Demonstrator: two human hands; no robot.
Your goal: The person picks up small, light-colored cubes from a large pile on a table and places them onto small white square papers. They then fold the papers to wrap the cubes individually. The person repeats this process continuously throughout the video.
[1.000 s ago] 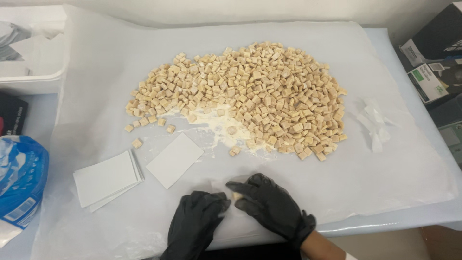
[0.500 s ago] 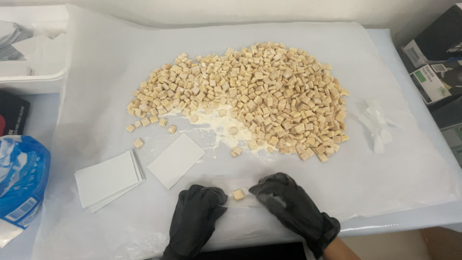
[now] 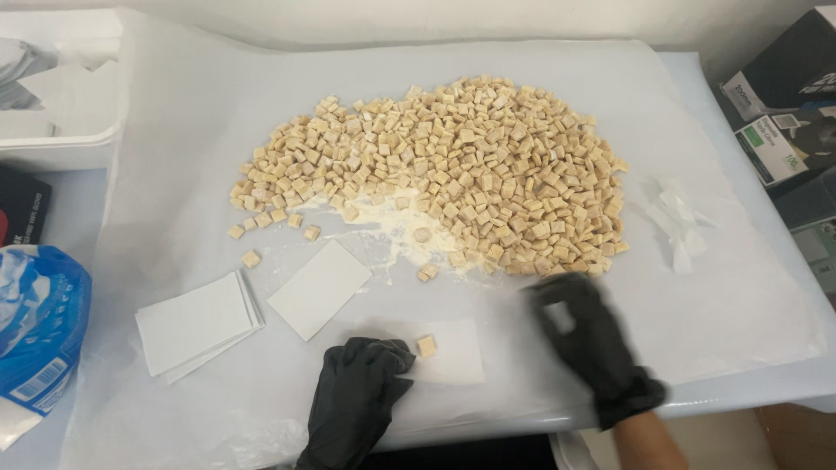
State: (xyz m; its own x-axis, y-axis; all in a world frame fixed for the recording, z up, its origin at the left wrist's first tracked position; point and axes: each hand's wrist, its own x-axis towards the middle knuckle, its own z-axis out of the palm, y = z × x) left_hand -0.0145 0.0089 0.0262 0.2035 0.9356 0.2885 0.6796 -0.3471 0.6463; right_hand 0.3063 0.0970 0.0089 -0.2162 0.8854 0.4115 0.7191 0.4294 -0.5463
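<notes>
Both my hands wear black gloves. My left hand rests on the near edge of a thin white wrapper sheet, fingers curled beside one small beige cube lying on that sheet. My right hand is blurred, raised to the right of the sheet and just below the big pile of beige cubes; it seems to hold nothing. White powder lies under the pile's near edge.
A single white square sheet and a small stack of sheets lie left of my hands. A blue plastic bag sits far left, a white tray at back left, boxes at right, crumpled wrappers near them.
My right hand has let go near the cube and swung right and up toward the pile. The cube now lies alone on the wrapper sheet. My left hand stayed put.
</notes>
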